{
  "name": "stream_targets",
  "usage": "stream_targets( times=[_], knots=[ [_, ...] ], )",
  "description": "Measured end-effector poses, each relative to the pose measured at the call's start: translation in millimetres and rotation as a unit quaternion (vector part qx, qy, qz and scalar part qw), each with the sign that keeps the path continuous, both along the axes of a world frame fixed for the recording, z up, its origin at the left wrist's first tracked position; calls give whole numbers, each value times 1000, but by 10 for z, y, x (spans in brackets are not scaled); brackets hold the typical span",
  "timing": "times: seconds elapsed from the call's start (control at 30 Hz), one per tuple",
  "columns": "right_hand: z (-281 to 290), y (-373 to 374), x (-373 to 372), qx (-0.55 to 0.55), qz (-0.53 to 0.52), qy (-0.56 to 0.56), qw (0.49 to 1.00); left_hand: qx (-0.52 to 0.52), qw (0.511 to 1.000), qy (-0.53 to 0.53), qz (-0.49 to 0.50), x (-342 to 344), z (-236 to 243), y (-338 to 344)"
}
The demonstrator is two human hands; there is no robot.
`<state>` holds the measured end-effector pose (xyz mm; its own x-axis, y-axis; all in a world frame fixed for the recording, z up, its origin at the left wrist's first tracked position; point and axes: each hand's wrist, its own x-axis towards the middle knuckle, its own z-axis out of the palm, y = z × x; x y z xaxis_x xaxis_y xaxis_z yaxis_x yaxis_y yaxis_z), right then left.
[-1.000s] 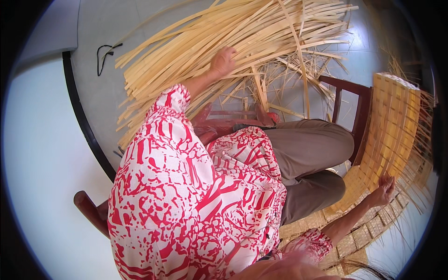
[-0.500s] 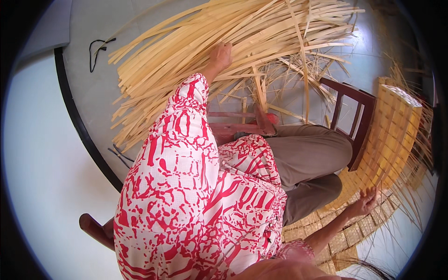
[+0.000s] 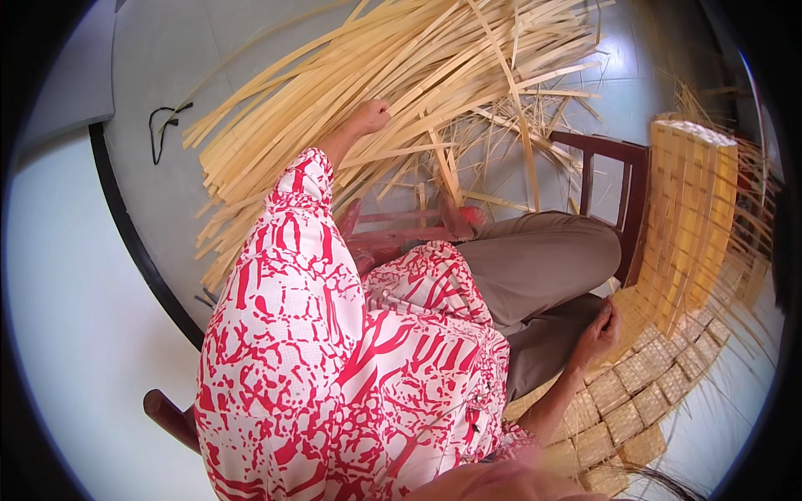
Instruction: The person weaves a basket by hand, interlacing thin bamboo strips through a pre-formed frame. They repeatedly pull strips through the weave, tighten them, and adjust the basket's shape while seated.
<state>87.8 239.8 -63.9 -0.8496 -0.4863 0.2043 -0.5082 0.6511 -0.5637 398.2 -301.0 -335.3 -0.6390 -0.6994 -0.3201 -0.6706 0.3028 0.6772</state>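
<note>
- The right hand (image 3: 599, 332) has come in from over the woven mat (image 3: 606, 394) to just beside the brown trousers (image 3: 555, 250), near the knee.
- Its fingers are curled together; whether they pinch a thin strip cannot be told.
- The left hand (image 3: 370, 117) is little changed, reaching over the pile of pale strips (image 3: 418, 63), with the view itself slightly shifted.
- Its fingers are curled too, and whether they are clamped on a strip cannot be told.
- The strips lie fanned across the floor (image 3: 159, 196) at the top, with loose ends scattered below them.
- The mat curves along the right, beside the dark red chair (image 3: 637, 192), long thin ends sticking out from its outer edge.
- The likely meaning: attention sits with the strips, and the weave appears unworked at this moment.
</note>
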Motion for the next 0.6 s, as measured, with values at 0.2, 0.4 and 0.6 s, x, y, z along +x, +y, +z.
stream_targets(
  times=[0.2, 0.4, 0.6],
  knots=[
    [-84, 56, -41, 52, 18, 8, 998, -9, 998, -10, 60, 1, 220, 81],
    [-115, 171, -88, 69, -6, 16, 997, -186, 970, -119, 98, 19, 469, 119],
    [-114, 248, -102, 107, -8, 22, 994, -271, 945, -113, 146, 206, 245, 30]
  ],
)
